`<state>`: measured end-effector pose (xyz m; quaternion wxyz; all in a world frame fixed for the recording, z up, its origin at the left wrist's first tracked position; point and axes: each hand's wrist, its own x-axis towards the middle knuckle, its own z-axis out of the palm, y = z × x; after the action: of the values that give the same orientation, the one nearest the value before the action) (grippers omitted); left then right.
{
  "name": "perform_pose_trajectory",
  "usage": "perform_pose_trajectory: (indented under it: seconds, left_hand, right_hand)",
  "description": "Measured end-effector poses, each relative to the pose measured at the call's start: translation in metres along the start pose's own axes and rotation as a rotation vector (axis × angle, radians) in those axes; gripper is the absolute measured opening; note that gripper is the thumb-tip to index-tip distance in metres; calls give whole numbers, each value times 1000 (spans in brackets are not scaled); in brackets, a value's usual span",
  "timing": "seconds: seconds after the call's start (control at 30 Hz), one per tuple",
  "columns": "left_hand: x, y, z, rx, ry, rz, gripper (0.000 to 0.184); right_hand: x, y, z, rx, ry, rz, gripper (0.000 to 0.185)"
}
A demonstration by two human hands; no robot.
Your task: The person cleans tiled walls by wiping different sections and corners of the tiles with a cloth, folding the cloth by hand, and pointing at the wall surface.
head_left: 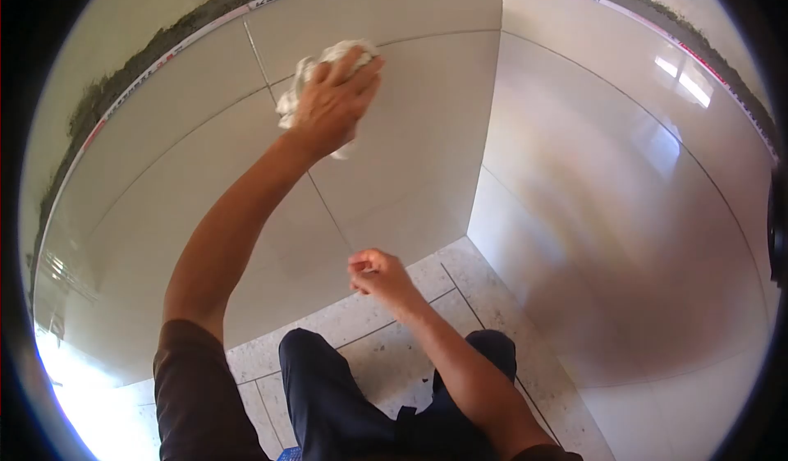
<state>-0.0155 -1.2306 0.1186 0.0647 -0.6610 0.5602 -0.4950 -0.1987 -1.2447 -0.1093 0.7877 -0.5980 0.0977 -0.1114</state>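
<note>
A crumpled white cloth [289,104] lies pressed against the tiled wall [419,108] in front of me, over the crossing of two tile joints. My left hand [336,96] is on top of it with the fingers bent over the cloth, and the palm side is hidden. Lower down, my right hand [379,279] hangs in front of the wall, apart from it. Its fingers are curled in, and whatever may be between them is too small to make out.
A glossy tiled side wall [624,215] meets the front wall in a corner at the right. Printed tape [205,30] runs along the tiles' top edge below rough mortar [176,34]. Beneath me are floor tiles [386,362], with my knees [308,350] close to the wall.
</note>
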Motion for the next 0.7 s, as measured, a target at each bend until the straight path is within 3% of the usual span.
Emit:
perform_pose_trajectory:
  seconds: [0.1,0.27,0.37,0.47,0.57,0.6,0.67,0.7]
  left_hand:
    - [90,40,28,94,-207,58,41]
    - [154,77,75,311,-84,107,59]
    - [139,78,84,61,39,155,75]
    - [84,67,105,-120,-27,244,88]
    - [47,41,90,-123,-84,365,97]
    - [52,32,86,-58,-24,356,96]
    - [80,19,84,43,103,281,98]
    - [102,17,88,85,176,212,101]
  right_hand:
    - [-10,-31,4,62,-113,14,24]
    - [3,-24,-8,82,8,35,18]
    - [1,-33,-8,56,9,16,19]
    - [-1,-29,-12,22,40,11,20]
    - [-6,-21,-8,-100,44,-69,22]
    - [-8,-17,-5,-91,43,-54,22]
    - [-18,-4,5,-297,22,-376,17]
    - [-23,5,11,-288,23,-346,17]
